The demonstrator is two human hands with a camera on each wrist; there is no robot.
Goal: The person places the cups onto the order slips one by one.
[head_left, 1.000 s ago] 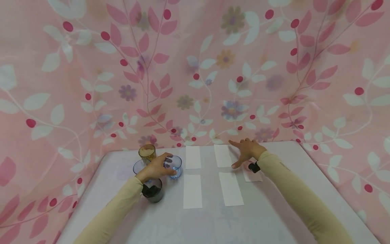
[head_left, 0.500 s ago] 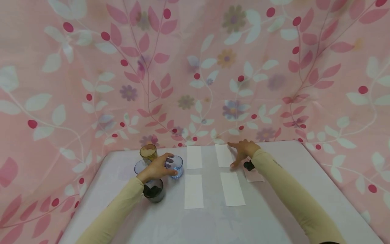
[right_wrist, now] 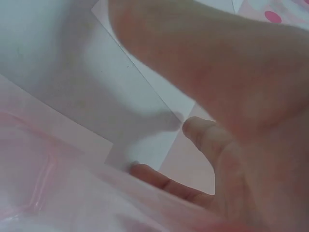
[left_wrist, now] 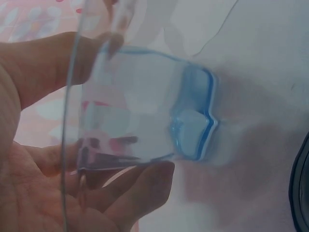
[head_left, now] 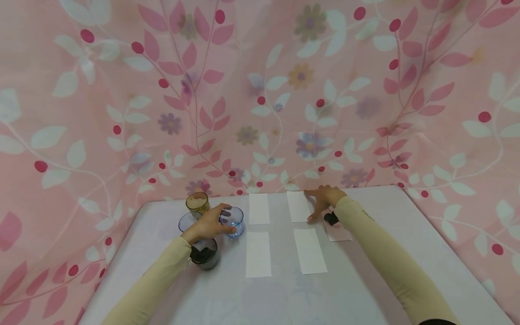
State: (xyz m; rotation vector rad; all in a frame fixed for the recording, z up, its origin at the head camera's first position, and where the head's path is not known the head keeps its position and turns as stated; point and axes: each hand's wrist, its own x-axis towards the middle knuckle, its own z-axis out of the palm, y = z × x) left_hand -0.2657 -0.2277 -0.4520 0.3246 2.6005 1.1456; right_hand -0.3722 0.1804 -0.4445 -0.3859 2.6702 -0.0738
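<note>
My left hand (head_left: 208,224) holds a blue-tinted glass (head_left: 232,228), thumb on the near side and fingers round the far side. In the left wrist view the blue glass (left_wrist: 145,106) shows its thick base close over the white tabletop. A second blue-rimmed glass (head_left: 186,221) is partly hidden behind that hand, with an amber glass (head_left: 197,204) behind it and a dark grey glass (head_left: 209,259) in front. My right hand (head_left: 327,198) spreads its fingers beside the back right white card (head_left: 298,206), holding nothing. A pink glass (right_wrist: 29,179) stands near the right wrist, mostly hidden in the head view.
More white cards lie flat: one at the back (head_left: 258,208), with the front left card (head_left: 258,255) and front right card (head_left: 310,251) nearer. Another card (head_left: 340,234) lies under the right wrist. A pink floral curtain (head_left: 268,90) hangs behind the table (head_left: 284,298).
My right hand has shifted slightly left, uncovering more of the pinkish-looking card below its wrist. The left hand stays round the blue glass in the same place.
</note>
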